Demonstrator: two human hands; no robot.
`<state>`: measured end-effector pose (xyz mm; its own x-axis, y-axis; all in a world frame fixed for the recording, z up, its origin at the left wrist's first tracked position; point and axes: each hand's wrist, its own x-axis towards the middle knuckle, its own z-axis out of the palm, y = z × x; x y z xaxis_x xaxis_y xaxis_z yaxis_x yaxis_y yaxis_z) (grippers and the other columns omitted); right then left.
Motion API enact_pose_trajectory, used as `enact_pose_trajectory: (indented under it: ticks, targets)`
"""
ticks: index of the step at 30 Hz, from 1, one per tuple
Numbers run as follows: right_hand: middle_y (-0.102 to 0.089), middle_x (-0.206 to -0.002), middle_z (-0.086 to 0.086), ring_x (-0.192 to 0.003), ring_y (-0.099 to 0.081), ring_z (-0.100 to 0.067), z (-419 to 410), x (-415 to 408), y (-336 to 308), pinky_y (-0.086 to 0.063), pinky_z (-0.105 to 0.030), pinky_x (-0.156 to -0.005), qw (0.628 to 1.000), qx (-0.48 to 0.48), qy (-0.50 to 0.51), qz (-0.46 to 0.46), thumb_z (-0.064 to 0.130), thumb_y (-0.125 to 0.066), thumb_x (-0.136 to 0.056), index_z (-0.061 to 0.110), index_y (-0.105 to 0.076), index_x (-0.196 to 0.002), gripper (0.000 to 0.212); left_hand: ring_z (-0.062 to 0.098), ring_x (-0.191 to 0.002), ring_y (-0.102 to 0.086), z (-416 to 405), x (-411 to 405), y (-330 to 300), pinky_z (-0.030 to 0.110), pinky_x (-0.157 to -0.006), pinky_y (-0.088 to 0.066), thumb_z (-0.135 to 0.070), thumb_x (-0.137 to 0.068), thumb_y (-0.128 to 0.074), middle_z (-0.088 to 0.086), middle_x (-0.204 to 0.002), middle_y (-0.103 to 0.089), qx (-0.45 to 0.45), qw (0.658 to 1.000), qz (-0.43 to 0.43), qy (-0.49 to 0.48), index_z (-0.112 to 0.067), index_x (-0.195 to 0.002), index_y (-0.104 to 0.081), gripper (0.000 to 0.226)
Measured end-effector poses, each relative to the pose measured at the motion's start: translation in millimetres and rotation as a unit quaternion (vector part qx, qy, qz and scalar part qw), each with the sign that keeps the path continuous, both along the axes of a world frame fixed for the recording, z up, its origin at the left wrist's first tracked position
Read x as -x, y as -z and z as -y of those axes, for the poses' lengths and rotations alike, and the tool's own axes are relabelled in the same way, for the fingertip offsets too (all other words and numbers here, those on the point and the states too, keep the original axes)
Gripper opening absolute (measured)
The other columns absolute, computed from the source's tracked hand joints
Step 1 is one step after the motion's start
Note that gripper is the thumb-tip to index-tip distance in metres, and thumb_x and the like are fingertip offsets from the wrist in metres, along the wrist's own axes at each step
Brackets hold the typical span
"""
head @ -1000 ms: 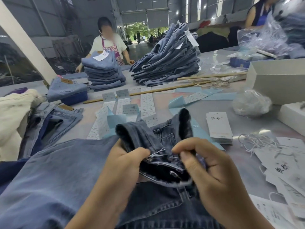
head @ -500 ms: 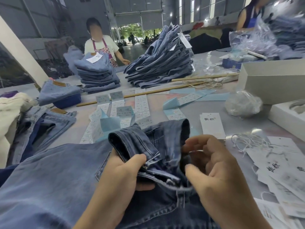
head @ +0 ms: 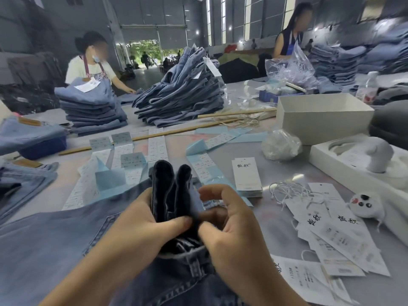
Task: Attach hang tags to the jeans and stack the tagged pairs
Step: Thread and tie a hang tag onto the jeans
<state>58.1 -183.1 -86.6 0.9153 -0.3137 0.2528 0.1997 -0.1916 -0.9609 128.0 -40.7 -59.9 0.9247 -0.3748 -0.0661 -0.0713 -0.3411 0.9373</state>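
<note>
Jeans [head: 55, 250] lie flat at 6–8 o'clock, waistband folded up into a standing dark ridge at centre. Left hand [head: 141, 226] grips that ridge, thumb pressed across it, probably to keep the loop or fly area taut and exposed for threading. Right hand [head: 234, 230] sits at 4 o'clock of the ridge, thumb and fingertips pinched at the fold; whether a string is between them cannot be told. Hang tags [head: 335, 235] fan out at 3–4 o'clock beside loose white strings [head: 291, 191], within easy reach of the right hand. Tagged stack [head: 183, 93] at 12 o'clock. Versus half a second ago: the fold now stands more upright and narrower, and the right fingers have closed in on it.
</note>
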Motion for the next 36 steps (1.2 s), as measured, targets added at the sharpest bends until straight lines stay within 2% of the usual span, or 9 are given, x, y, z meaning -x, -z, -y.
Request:
enact_pose_trajectory:
  ticks: [4, 7, 9, 12, 17, 19, 22, 27, 36]
  targets:
    - [-0.061, -0.068, -0.004, -0.043, -0.043, -0.005, 17.0, -6.6, 2.3, -0.034, -0.017, -0.044, 0.998, -0.011, 0.061, -0.016, -0.003, -0.058, -0.079, 0.036, -0.061, -0.096, 0.042, 0.021, -0.070, -0.073, 3.4, -14.3, -5.5, 0.043, -0.059, -0.061, -0.026, -0.062, -0.077, 0.004, -0.076, -0.074, -0.075, 0.997, -0.015, 0.004, -0.028, -0.088, -0.065, 0.029]
    - [-0.063, -0.082, -0.008, -0.051, -0.052, -0.010, 25.9, -13.8, 5.8, -0.045, -0.025, -0.048, 0.997, 0.003, 0.069, -0.036, -0.003, -0.056, -0.081, 0.034, -0.061, -0.095, 0.040, 0.015, -0.073, -0.068, 14.7, -21.0, -10.7, 0.041, -0.063, -0.053, -0.048, -0.059, -0.063, -0.003, -0.077, -0.071, -0.121, 0.991, 0.043, -0.025, -0.031, -0.087, -0.062, 0.033]
    - [-0.060, -0.097, 0.007, -0.075, -0.059, -0.002, 33.7, -18.8, 10.3, -0.050, -0.016, -0.064, 0.994, 0.057, 0.080, -0.037, -0.003, -0.056, -0.080, 0.037, -0.059, -0.092, 0.042, 0.008, -0.086, -0.062, 25.5, -29.9, -14.3, 0.032, -0.068, -0.045, -0.070, -0.063, -0.052, -0.011, -0.097, -0.065, -0.121, 0.987, 0.088, -0.066, -0.034, -0.104, -0.055, 0.054]
    - [-0.056, -0.108, 0.020, -0.102, -0.050, 0.013, 45.8, -28.8, 15.0, -0.039, -0.002, -0.080, 0.988, 0.140, 0.051, -0.037, -0.009, -0.055, -0.075, 0.037, -0.061, -0.096, 0.051, 0.017, -0.122, -0.048, 41.5, -57.0, -16.7, 0.041, -0.098, -0.043, -0.074, -0.079, -0.047, -0.009, -0.137, -0.045, -0.135, 0.973, 0.167, -0.080, -0.036, -0.138, -0.037, 0.070]
    - [-0.075, -0.087, 0.009, -0.088, -0.068, -0.004, 64.9, -50.8, 15.4, -0.053, -0.027, -0.088, 0.989, 0.130, 0.000, -0.076, -0.011, -0.050, -0.072, 0.024, -0.075, -0.085, 0.045, 0.018, -0.107, -0.056, 86.9, -99.4, 2.7, 0.034, -0.090, -0.046, -0.052, -0.089, -0.059, -0.001, -0.124, -0.061, -0.412, 0.881, 0.197, 0.124, -0.026, -0.121, -0.059, 0.041]
    - [-0.073, -0.086, 0.010, -0.085, -0.066, -0.003, 76.0, -66.2, 17.6, -0.053, -0.024, -0.083, 0.986, 0.130, 0.060, -0.083, -0.004, -0.055, -0.079, 0.028, -0.070, -0.081, 0.036, 0.020, -0.096, -0.058, 103.6, -114.6, 20.1, 0.033, -0.086, -0.047, -0.054, -0.092, -0.052, 0.002, -0.115, -0.066, -0.506, 0.823, 0.178, 0.185, -0.020, -0.109, -0.064, 0.040]
    - [-0.071, -0.094, 0.008, -0.084, -0.063, -0.006, 91.2, -99.6, 20.4, -0.046, -0.018, -0.073, 0.974, 0.174, 0.098, -0.110, 0.006, -0.055, -0.085, 0.025, -0.071, -0.091, 0.025, 0.023, -0.096, -0.054, 122.3, -147.1, 39.3, 0.036, -0.089, -0.044, -0.053, -0.096, -0.044, 0.008, -0.118, -0.064, -0.529, 0.819, 0.136, 0.175, -0.014, -0.113, -0.062, 0.046]
    - [-0.066, -0.117, -0.006, -0.103, -0.061, -0.023, 102.7, -163.7, 28.6, -0.050, -0.032, -0.090, 0.936, 0.283, 0.053, -0.201, 0.007, -0.048, -0.086, 0.012, -0.068, -0.111, 0.032, 0.020, -0.087, -0.056, 142.6, -198.1, 60.3, 0.031, -0.075, -0.046, -0.035, -0.095, -0.052, 0.002, -0.095, -0.058, -0.536, 0.817, 0.172, 0.124, -0.014, -0.100, -0.060, 0.023]
    - [-0.054, -0.123, -0.010, -0.114, -0.051, -0.031, 98.3, -220.3, 84.2, -0.040, -0.037, -0.090, 0.787, 0.559, -0.065, -0.254, 0.020, -0.052, -0.093, 0.008, -0.056, -0.123, 0.033, 0.026, -0.117, -0.055, 154.8, -260.6, 79.5, 0.042, -0.098, -0.048, -0.040, -0.098, -0.053, 0.006, -0.130, -0.056, -0.564, 0.777, 0.205, 0.192, -0.013, -0.130, -0.055, 0.042]
